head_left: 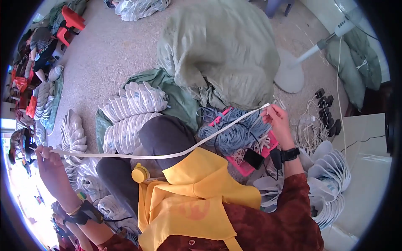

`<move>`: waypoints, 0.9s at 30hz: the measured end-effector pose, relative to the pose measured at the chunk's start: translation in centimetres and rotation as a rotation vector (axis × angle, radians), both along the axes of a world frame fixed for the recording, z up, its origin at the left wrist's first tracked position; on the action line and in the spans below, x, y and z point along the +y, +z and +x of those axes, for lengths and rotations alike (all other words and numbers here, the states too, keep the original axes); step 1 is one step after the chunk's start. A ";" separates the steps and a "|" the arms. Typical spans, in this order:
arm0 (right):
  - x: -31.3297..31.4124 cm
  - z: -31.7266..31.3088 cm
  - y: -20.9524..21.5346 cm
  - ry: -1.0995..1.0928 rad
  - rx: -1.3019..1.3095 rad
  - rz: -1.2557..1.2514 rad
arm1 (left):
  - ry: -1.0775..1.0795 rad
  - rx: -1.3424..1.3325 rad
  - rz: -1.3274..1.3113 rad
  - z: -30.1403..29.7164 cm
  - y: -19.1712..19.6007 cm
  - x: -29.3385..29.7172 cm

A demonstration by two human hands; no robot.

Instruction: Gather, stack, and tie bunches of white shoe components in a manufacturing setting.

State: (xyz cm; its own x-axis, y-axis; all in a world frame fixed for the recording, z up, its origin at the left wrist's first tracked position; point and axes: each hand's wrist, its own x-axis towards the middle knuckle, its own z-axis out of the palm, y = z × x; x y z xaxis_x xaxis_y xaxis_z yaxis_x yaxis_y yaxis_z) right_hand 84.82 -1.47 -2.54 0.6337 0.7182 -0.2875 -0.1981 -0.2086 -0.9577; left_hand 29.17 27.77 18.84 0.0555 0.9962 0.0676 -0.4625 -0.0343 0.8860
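Observation:
A long white flat strap (184, 151) hangs in a shallow curve across my lap, held at both ends. My left hand (50, 163) is out at the far left, its fingers pinched on one end. On the right, my right hand (277, 119) grips the other end between thumb and fingers. Beneath that hand sits a pink basket (243, 168) heaped with blue-grey cords (234, 136), with a small black device (253, 159) on its near side. The strap passes above my dark-trousered knees and a yellow apron (201, 175).
Bundles of stacked white curved pieces (134, 100) lie left of my knees; similar stacks (328, 171) stand at the right. A large grey-green sack (217, 50) sits ahead. Fan base (289, 73), black adapters (328, 111) and cables are at the right. Another person (42, 46) bends at the far left.

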 end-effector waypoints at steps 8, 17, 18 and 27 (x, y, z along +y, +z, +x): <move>2.8 -2.7 4.7 0.159 0.027 0.110 | 0.063 0.030 -0.015 0.1 -0.8 -1.6; 5.4 -5.3 9.1 0.316 0.003 0.189 | 0.158 0.067 -0.051 0.7 -1.9 -2.5; 5.7 -5.7 9.4 0.333 0.003 0.201 | 0.147 0.095 -0.033 0.8 -1.9 -2.8; 6.9 -7.7 10.9 0.381 0.009 0.294 | 0.093 0.107 -0.003 0.0 -3.0 -3.8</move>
